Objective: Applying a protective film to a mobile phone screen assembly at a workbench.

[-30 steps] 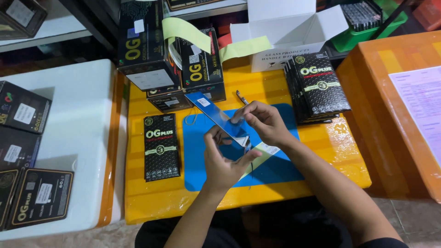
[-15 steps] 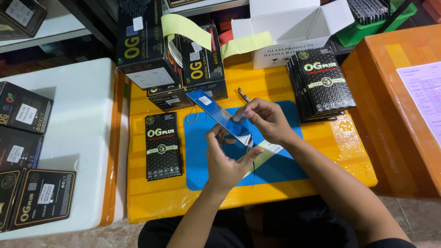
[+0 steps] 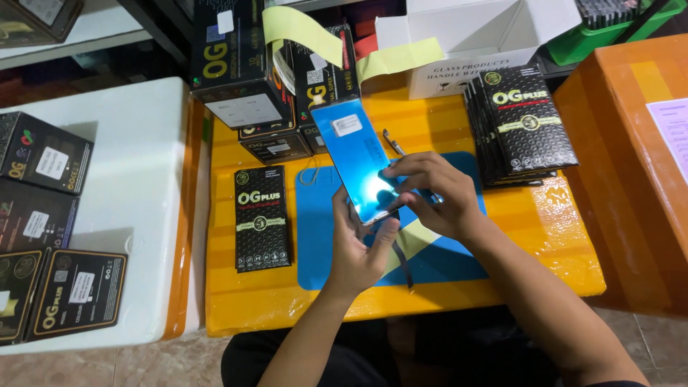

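Note:
My left hand (image 3: 362, 247) grips the near end of a long glossy screen-protector sheet (image 3: 356, 159) that reflects blue and tilts up away from me. My right hand (image 3: 430, 193) pinches the sheet's right edge near the same end. A small white sticker sits on the sheet's far end. Both hands hover over a blue mat (image 3: 320, 229) on the yellow table (image 3: 545, 236). A yellowish strip (image 3: 412, 240) hangs below my hands over the mat.
A flat black package (image 3: 261, 218) lies left of the mat. A stack of similar black packages (image 3: 523, 125) stands at the right, black boxes (image 3: 240, 72) and an open white carton (image 3: 473, 43) behind. Tweezers (image 3: 393, 143) lie on the table. More black boxes (image 3: 43, 215) rest on a white surface at left.
The sheet has been tilted up more steeply, its far end now raised toward the black boxes. Both hands stay at its near end.

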